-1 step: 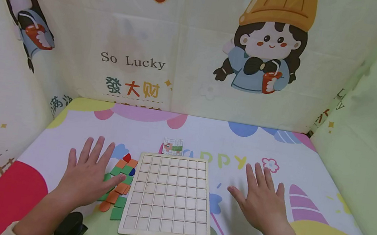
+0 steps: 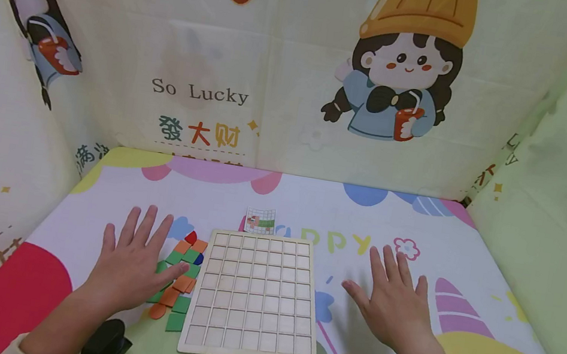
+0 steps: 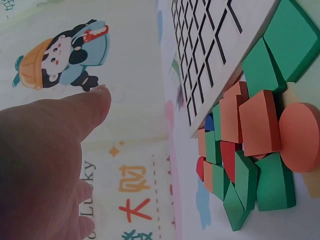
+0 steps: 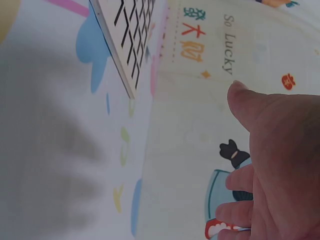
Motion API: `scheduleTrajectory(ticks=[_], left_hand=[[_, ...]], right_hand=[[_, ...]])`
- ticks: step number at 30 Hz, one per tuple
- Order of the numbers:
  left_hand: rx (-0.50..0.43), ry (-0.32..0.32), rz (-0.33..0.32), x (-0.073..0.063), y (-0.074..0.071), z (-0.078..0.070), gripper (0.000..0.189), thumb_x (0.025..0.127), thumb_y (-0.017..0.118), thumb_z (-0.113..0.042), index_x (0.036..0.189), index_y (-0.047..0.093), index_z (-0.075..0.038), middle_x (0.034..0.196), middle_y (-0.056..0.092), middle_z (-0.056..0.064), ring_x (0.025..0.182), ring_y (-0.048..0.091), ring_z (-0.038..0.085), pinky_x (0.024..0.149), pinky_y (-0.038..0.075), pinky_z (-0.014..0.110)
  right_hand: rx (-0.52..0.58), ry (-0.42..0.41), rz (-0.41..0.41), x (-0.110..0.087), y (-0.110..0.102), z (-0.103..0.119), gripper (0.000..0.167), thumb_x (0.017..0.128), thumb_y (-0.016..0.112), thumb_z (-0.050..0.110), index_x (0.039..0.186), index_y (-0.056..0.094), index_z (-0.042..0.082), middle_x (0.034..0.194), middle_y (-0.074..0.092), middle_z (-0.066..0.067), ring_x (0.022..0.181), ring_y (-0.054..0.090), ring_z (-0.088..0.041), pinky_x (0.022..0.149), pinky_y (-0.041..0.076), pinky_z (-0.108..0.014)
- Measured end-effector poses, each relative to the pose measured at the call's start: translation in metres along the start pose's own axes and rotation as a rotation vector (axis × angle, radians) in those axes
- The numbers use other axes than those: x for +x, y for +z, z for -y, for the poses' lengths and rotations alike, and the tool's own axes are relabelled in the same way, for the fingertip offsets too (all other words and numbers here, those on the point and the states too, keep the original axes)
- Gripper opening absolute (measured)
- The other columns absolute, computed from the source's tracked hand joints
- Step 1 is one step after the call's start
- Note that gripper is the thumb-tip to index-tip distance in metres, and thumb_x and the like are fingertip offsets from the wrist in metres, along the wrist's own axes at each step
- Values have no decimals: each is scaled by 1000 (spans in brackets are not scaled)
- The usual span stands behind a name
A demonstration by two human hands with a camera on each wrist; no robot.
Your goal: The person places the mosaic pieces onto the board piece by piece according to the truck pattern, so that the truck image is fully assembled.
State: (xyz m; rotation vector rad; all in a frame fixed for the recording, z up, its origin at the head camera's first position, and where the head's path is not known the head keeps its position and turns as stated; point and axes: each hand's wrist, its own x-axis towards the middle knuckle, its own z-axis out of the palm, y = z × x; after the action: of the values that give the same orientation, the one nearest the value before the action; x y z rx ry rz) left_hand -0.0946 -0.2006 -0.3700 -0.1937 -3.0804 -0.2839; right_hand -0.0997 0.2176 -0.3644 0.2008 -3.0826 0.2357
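Note:
A square wooden grid board (image 2: 256,297) lies on the table between the hands, its cells bare. Left of it is a loose pile of flat pieces: green squares (image 2: 175,323), orange pieces (image 3: 260,122), an orange disc (image 2: 157,311), a red piece (image 2: 191,237) and a partly covered blue one (image 2: 199,259). My left hand (image 2: 132,264) is palm down with fingers spread, its thumb over the pile in the head view; the left wrist view shows it above the pieces. To the board's right, my right hand (image 2: 393,301) is held over the table, fingers extended, holding nothing.
A small printed grid card (image 2: 260,221) with a coloured picture sits behind the board's far edge. Patterned cloth (image 2: 297,82) walls the table at the back and both sides. Black wrist straps (image 2: 104,344) show at the bottom.

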Motion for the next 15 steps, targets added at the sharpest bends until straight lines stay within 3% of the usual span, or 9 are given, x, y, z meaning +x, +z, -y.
scheduleTrajectory(ticks=[15], left_hand=[[-14, -5, -13, -2, 0, 2, 100, 85, 70, -54, 155, 25, 3, 161, 6, 30, 146, -5, 51, 106, -5, 75]], right_hand=[[2, -11, -4, 0, 2, 1, 91, 95, 49, 65, 155, 29, 0, 159, 23, -27, 146, 14, -48, 104, 9, -78]])
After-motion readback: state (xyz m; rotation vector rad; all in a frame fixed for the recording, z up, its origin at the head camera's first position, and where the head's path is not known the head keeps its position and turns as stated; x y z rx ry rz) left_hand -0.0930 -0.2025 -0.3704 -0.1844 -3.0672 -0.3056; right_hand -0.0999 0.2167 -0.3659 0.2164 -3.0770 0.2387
